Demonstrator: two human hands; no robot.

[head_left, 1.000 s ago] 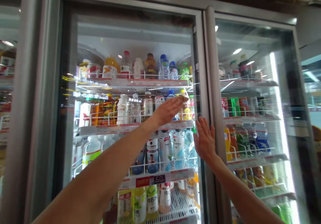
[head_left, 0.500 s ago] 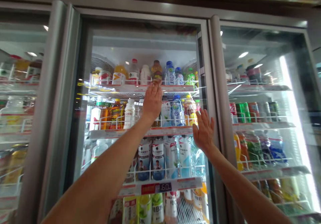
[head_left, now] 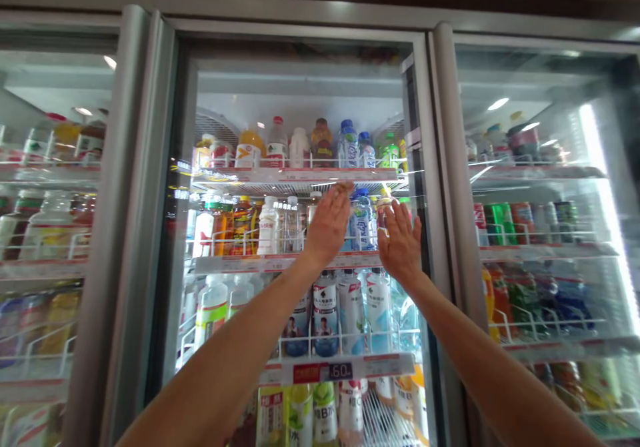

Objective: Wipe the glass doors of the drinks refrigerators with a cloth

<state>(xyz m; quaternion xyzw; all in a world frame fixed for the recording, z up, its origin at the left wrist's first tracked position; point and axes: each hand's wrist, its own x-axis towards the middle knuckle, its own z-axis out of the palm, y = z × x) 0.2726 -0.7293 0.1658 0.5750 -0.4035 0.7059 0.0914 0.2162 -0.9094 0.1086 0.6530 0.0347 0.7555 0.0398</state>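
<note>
I face a drinks fridge with a glass middle door [head_left: 300,73]. My left hand [head_left: 327,223] is raised flat with fingers apart in front of the second shelf [head_left: 250,261], fingertips near the edge of the top shelf [head_left: 280,175]. My right hand [head_left: 400,243] is spread flat just to its right, close to the door's right frame [head_left: 425,167]. Both hands hold nothing. A blue-labelled water bottle [head_left: 361,223] shows between them. I cannot tell whether the palms touch the glass.
Shelves carry several bottles: a white bottle [head_left: 269,227], juice on top [head_left: 249,147], tall white bottles [head_left: 350,310] lower down, above a price tag [head_left: 327,371]. The right door [head_left: 540,100] shows cans [head_left: 500,220]. The left door [head_left: 50,233] is fogged.
My left hand swung from the right end of the second shelf up to the top shelf edge, then down and right. My right hand moved up and left off the frame, closer to it.
</note>
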